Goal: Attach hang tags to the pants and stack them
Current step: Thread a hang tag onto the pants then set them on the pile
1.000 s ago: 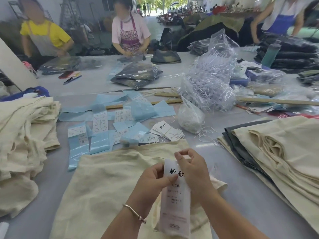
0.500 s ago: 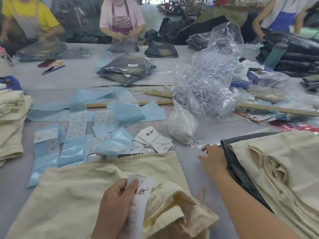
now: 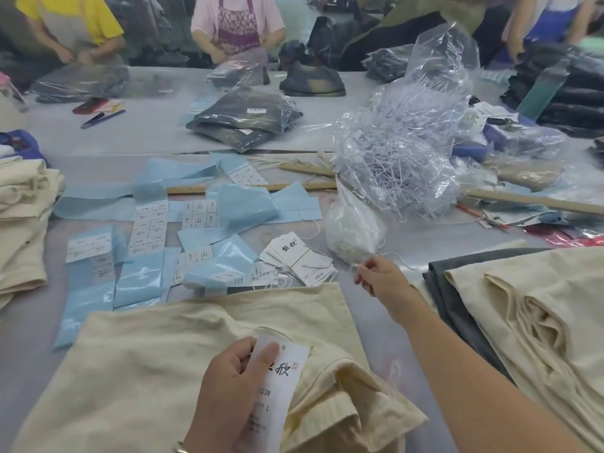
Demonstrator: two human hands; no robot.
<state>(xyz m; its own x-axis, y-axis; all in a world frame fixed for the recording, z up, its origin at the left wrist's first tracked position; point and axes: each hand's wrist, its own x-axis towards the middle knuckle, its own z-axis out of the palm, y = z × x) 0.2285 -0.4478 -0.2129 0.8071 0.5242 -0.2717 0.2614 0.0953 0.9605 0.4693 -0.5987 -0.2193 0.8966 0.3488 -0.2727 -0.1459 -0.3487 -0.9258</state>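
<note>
You've got bare table [image 3: 405, 325] btwn the cream pants [image 3: 183, 364] & right-hand stack [image 3: 539, 308]. Ahead, tag bundle [image 3: 300, 256], small white bag [image 3: 353, 230] & big plastic bag [image 3: 405, 158] block you.

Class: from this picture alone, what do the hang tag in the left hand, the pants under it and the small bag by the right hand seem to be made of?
Hang tag: white card or stiff paper, matt; it holds flat and carries black print.
Pants: cream woven cloth, probably cotton or linen; soft folds, ribbed waistband.
Small bag: thin clear plastic film; glossy, crinkled, white contents show through.
</note>
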